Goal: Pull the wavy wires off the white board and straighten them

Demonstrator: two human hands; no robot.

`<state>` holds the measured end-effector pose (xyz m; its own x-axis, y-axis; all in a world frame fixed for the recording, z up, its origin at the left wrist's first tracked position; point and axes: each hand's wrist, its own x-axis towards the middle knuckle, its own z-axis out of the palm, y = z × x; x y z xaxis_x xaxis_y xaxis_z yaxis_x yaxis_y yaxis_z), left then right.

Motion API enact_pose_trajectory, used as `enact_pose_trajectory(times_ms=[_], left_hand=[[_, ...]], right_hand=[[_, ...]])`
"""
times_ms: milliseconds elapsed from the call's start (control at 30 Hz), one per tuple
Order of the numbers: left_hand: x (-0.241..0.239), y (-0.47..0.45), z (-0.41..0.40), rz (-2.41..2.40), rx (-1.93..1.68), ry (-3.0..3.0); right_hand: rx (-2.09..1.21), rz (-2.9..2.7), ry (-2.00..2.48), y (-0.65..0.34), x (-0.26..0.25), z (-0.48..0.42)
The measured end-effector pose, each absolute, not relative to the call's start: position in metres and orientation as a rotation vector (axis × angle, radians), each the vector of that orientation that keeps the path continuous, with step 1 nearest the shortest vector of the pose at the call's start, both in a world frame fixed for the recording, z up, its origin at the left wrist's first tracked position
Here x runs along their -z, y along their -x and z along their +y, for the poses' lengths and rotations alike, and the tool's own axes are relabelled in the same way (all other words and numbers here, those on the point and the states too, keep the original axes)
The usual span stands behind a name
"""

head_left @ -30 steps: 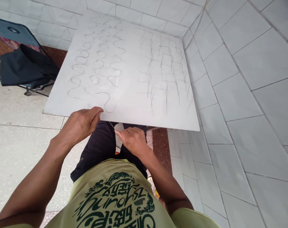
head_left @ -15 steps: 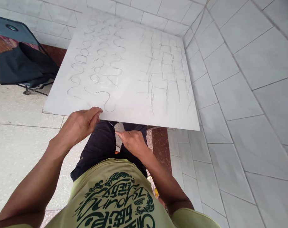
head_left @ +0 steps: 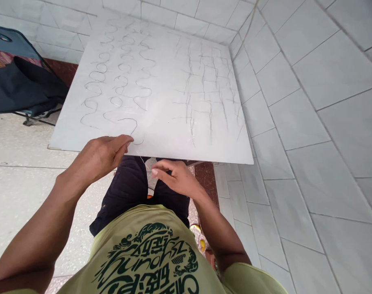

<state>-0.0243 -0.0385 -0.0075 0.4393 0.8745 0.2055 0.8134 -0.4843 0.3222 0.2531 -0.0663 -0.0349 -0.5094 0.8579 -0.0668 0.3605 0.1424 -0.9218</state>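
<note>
A large white board (head_left: 161, 134) lies flat in front of me, with several wavy wires (head_left: 95, 100) on its left half and several straight, crossed wire pieces (head_left: 204, 85) on its right half. My left hand (head_left: 104, 153) rests at the board's near edge, fingers pinched on the end of a thin wire (head_left: 142, 160). That wire runs down to my right hand (head_left: 173, 176), which is held just below the board's edge over my lap, fingertips pinched on its other end.
A folding chair with dark cloth (head_left: 23, 90) stands at the left on the tiled floor (head_left: 20, 179). White tiled walls (head_left: 311, 122) run along the right and behind the board. My dark trousers and green shirt (head_left: 149, 253) fill the bottom.
My right hand has lifted slightly and its fingers have loosened outward while still pinching the wire. The left hand stays at the board's edge. The view has shifted a little.
</note>
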Motion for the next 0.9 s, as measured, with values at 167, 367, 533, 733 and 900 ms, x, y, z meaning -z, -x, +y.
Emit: enact_pose_trajectory(times_ms=[167,367,533,733,900], left_hand=[[0.002,0.018,-0.037,1.474,-0.489,-2.419],[0.001,0.020,-0.037,1.445,-0.752,-1.917],[0.005,0.019,-0.039,1.513,-1.009,-1.627],[0.013,0.020,-0.048,1.590,-1.094,-1.492],[0.028,0.012,-0.065,1.593,-1.093,-1.450]], right_hand=[[-1.529,-1.795,1.159,-0.238,0.044,-0.062],[-1.378,-1.742,1.187,-0.245,0.051,-0.064],[-1.217,-1.722,1.207,-0.253,0.059,-0.065],[-1.158,-1.588,1.250,-0.260,0.059,-0.057],[-1.160,-1.495,1.282,-0.266,0.055,-0.041]])
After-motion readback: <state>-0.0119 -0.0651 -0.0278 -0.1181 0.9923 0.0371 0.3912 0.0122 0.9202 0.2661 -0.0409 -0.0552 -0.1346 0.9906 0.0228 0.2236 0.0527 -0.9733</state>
